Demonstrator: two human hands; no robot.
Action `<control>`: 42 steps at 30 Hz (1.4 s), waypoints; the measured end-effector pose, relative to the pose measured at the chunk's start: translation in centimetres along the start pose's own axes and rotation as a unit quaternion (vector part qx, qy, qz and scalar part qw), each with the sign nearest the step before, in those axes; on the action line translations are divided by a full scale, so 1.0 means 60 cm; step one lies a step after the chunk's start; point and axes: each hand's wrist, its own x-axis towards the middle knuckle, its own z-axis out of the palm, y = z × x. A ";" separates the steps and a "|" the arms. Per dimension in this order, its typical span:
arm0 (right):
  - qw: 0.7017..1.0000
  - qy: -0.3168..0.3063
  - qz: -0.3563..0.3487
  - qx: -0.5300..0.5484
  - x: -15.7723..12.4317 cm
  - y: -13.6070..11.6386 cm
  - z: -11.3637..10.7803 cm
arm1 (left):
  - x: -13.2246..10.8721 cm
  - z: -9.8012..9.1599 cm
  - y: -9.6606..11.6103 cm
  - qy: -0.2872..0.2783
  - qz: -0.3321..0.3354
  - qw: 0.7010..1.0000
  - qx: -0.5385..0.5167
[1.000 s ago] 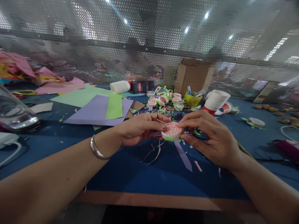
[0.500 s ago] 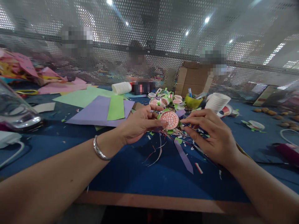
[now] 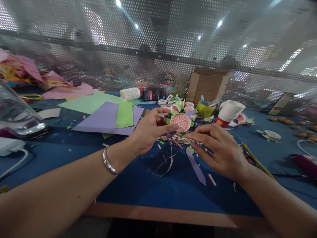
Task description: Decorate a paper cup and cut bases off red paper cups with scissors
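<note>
A small paper turtle (image 3: 180,123) has a round shell drawn with orange-red grid lines and green paper tabs round its rim. My left hand (image 3: 151,130) pinches its left edge between thumb and fingers, holding it up above the scraps. Close to the shell's lower edge is my right hand (image 3: 215,148), its thumb and fingertips drawn together. Whether they grip a tab there is too small to make out. Below the hands lie thin paper shreds (image 3: 182,140) and a pointed purple paper strip (image 3: 196,168).
Purple paper (image 3: 104,120) and a green strip (image 3: 124,115) lie left. Behind are stacked paper cups (image 3: 229,112), more paper turtles (image 3: 175,107), a yellow-green container (image 3: 205,108) and a cardboard box (image 3: 206,86). A finished-looking turtle (image 3: 271,134) and a yellow pencil-like stick (image 3: 257,162) are right.
My right hand has moved left and slightly down, from the turtle's right side to its lower edge. The turtle is turned a little, showing more green tabs. The view has shifted slightly.
</note>
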 end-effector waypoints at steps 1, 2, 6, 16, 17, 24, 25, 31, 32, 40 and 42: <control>1.000 -0.009 -0.002 -0.002 0.000 0.000 0.001 | -0.001 0.000 0.000 0.001 0.003 1.000 0.003; 1.000 -0.015 -0.001 -0.002 0.000 0.001 0.002 | -0.001 0.001 0.000 0.003 0.009 1.000 0.007; 1.000 0.000 0.015 0.005 -0.001 0.004 0.001 | -0.002 -0.001 -0.002 0.012 0.046 0.998 0.037; 0.995 0.067 0.069 0.013 0.001 0.012 -0.002 | 0.002 -0.003 -0.009 -0.025 0.049 0.997 0.050; 0.995 0.072 0.071 0.015 0.001 0.012 -0.002 | 0.002 -0.002 -0.010 -0.023 0.044 0.998 0.050; 0.991 0.027 0.131 0.018 0.000 0.016 0.003 | 0.002 0.002 -0.026 -0.026 0.014 0.998 0.053; 0.990 0.020 0.136 0.020 0.000 0.017 0.004 | 0.001 0.003 -0.029 -0.031 0.006 0.998 0.055; 0.986 -0.002 0.161 0.047 0.002 0.015 0.008 | -0.005 0.014 -0.035 -0.045 -0.032 0.995 0.078; 0.984 0.001 0.171 0.053 0.002 0.014 0.008 | -0.006 0.015 -0.036 -0.050 -0.031 0.995 0.083; 0.951 0.013 0.262 0.163 0.005 0.012 0.022 | -0.009 0.016 -0.037 -0.073 0.004 0.988 0.136; 0.944 0.010 0.273 0.185 0.006 0.012 0.024 | -0.010 0.017 -0.038 -0.071 -0.005 0.988 0.137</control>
